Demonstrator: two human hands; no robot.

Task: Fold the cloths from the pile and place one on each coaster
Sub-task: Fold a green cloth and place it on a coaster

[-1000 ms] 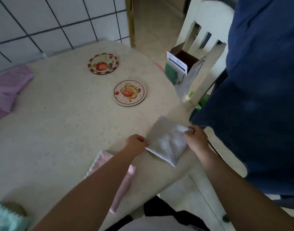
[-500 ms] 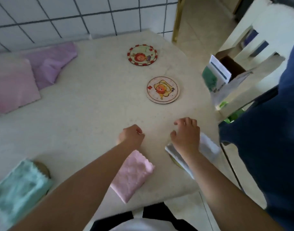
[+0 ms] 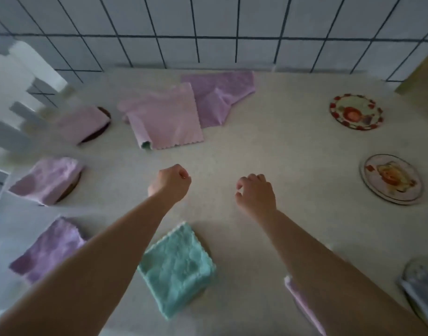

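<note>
Both hands hung over the bare middle of the table, the left hand clenched in a fist and the right hand with fingers loosely curled, neither grasping anything. The pile of cloths lay near the far edge by the tiled wall, with open tabletop between it and the hands. Folded cloths sat on coasters along the left and near edges, among them a green cloth, while two coasters near the right edge were uncovered.
</note>
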